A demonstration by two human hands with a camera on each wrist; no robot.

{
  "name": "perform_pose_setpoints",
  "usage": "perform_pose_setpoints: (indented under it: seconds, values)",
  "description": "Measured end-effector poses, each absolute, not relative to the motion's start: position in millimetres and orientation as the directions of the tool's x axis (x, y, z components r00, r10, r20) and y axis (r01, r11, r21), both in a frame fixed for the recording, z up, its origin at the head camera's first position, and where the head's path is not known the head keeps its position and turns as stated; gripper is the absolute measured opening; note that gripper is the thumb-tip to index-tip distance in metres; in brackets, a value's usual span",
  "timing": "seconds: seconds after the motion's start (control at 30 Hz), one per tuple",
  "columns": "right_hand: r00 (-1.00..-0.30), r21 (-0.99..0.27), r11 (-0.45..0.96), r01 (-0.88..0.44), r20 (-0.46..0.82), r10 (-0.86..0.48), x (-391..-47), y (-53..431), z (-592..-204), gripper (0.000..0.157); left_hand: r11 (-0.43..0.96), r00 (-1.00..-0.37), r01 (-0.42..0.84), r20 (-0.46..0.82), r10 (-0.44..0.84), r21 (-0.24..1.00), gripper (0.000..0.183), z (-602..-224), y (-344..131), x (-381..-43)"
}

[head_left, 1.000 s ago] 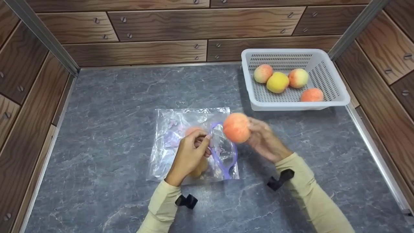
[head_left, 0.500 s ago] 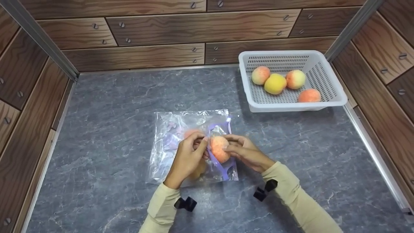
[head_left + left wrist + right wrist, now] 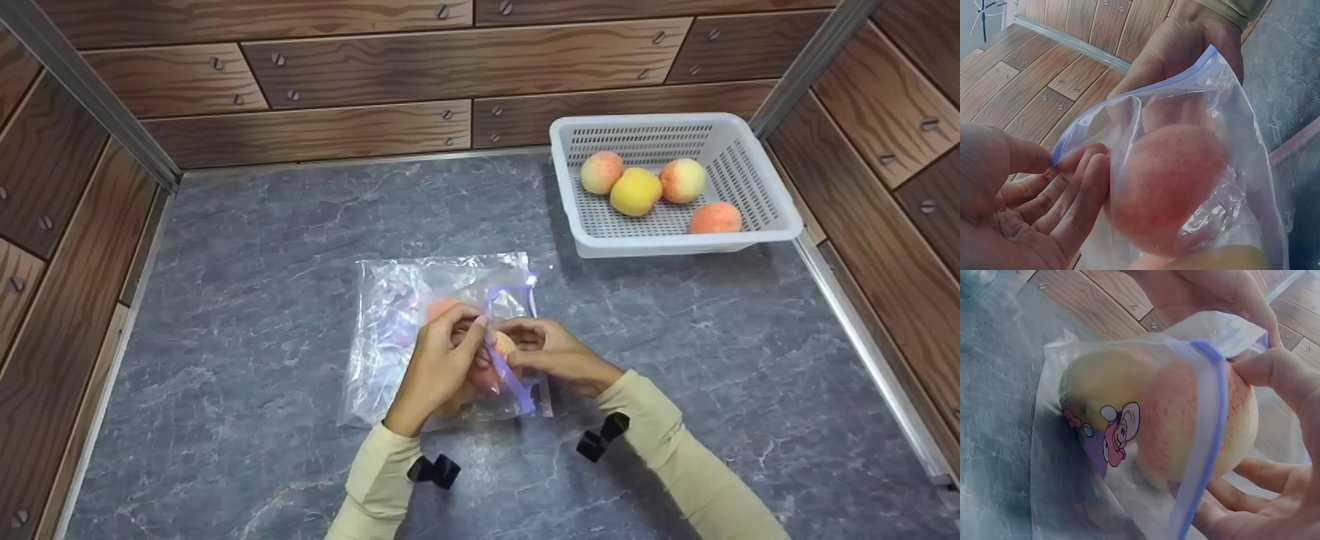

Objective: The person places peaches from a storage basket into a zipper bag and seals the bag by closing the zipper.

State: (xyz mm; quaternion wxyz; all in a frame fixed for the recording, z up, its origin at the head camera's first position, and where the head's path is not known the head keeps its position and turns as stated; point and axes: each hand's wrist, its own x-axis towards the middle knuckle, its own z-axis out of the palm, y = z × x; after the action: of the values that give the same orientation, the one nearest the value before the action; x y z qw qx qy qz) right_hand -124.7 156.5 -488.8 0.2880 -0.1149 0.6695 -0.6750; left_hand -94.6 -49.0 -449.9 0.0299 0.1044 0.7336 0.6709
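Observation:
A clear zip bag (image 3: 382,360) with a purple zip edge and cartoon prints lies at the middle of the table, its mouth to the right. My left hand (image 3: 442,360) pinches the purple edge (image 3: 1081,121) between thumb and fingers, holding the mouth apart. In my right hand (image 3: 562,356) is a red-and-yellow peach (image 3: 1230,422), gripped by thumb and fingertips and partly through the bag's mouth. Deeper in the bag, a yellow fruit (image 3: 1106,382) shows through the plastic in the right wrist view. Another reddish peach (image 3: 442,307) sits inside near the left hand's knuckles.
A white perforated basket (image 3: 675,244) stands at the back right, with several peaches and a yellow fruit (image 3: 636,192) in it. Wood-patterned walls (image 3: 360,71) enclose the grey marbled tabletop (image 3: 247,322) at the back and both sides.
My right hand has brought the peach left and down from beside the bag, partly into its mouth. The left hand keeps its pinch on the bag's edge.

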Motion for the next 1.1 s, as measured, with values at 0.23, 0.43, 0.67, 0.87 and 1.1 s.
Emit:
perform_pose_setpoints:
  seconds: [0.23,0.43,0.67,0.87,1.1]
  values:
    - [-0.768,-0.972,0.149,0.180,-0.233,-0.596,-129.2,161.9,-491.1,0.060,0.070,-0.975,0.116,0.100,0.200,0.991,0.019,-449.8,-45.9,-95.5]
    - [-0.731,-0.974,0.183,0.131,-0.219,-0.646,-131.3,163.0,-495.0,0.053,0.068,-0.971,0.120,0.103,0.215,0.990,0.020,-449.8,-42.2,-93.7]
    - [-0.705,-0.973,0.205,0.103,-0.217,-0.675,-131.7,157.3,-499.4,0.052,0.072,-0.970,0.123,0.105,0.217,0.990,0.021,-449.9,-40.0,-92.9]
    - [-0.725,-0.961,0.274,-0.045,-0.157,-0.671,-132.4,147.0,-497.4,0.044,0.045,-0.966,0.123,0.109,0.233,0.991,0.018,-450.3,-40.2,-93.1]
    - [-0.747,-0.927,0.356,-0.122,-0.150,-0.648,-133.7,139.6,-494.1,0.042,0.023,-0.965,0.122,0.113,0.237,0.992,0.018,-447.3,-41.0,-91.8]
